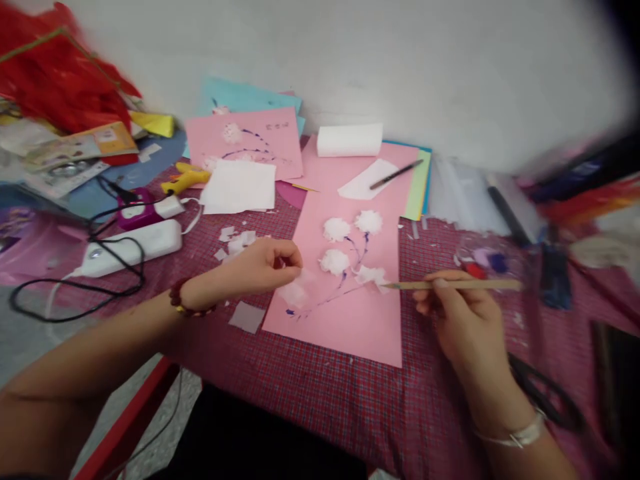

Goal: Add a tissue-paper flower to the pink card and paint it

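My right hand (465, 313) is closed around a pencil (480, 285), whose point reaches left to a small white paper tuft (373, 275) on a long pink sheet (375, 327). Thumb and fingers of my left hand (270, 263) pinch together above the sheet's left edge, on what looks like a thin piece of white tissue paper (294, 292); it is blurred. Several fluffy white paper flowers (334, 261) sit on the pink sheet, with dark purple stems drawn between them.
White paper squares (239, 187) are stacked at the left, near a yellow glue gun (187, 179) and a white power strip (135, 248) with a looped black cable. Behind lie a white roll (350, 140), a dark pen (396, 175) and another pink flower sheet (280, 143). Scissors (547, 393) lie at right.
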Demonstrator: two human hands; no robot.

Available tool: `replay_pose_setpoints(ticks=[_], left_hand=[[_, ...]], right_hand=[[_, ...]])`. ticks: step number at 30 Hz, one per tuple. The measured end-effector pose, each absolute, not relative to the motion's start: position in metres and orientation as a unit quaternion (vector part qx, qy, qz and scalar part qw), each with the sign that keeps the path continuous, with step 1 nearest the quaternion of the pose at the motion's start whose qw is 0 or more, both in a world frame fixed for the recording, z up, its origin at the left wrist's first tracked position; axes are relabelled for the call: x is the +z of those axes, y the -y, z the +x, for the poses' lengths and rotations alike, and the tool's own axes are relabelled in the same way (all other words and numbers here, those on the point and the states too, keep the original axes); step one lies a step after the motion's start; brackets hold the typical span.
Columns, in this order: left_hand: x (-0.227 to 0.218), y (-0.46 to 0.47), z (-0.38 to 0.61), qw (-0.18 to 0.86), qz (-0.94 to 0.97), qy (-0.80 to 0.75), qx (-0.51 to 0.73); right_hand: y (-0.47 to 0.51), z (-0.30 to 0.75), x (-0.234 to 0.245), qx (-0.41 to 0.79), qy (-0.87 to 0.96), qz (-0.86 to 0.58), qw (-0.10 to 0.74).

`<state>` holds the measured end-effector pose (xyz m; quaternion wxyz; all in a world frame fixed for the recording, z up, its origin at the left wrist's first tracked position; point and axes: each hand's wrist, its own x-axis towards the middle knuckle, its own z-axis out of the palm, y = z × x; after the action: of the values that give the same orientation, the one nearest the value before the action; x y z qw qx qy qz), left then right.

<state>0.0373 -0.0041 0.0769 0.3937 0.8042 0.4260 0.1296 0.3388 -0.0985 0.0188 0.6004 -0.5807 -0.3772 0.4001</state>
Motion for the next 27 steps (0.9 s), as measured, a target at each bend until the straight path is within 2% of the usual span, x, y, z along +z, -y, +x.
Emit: replay_pose_setpoints(ticks=[3,6,10,27], left_hand=[[0.08,0.007,0.067,0.36,0.858,-0.348,0.117],[0.078,0.014,0.098,0.308,0.913,-0.263,0.053],[0.072,0.02,0.124,0.255,0.939,-0.23,-0.014],[0.051,0.008,0.137,0.247,0.944,-0.218,0.003]], right_hand=[[0.097,0.338,0.022,0.4,0.395,-0.576,0.593],[0.096,0.339,0.023,0.423,0.431,-0.573,0.554],[0.097,0.339,0.023,0.425,0.47,-0.585,0.506],[0.091,0.335,0.019,0.376,0.408,-0.599,0.578]])
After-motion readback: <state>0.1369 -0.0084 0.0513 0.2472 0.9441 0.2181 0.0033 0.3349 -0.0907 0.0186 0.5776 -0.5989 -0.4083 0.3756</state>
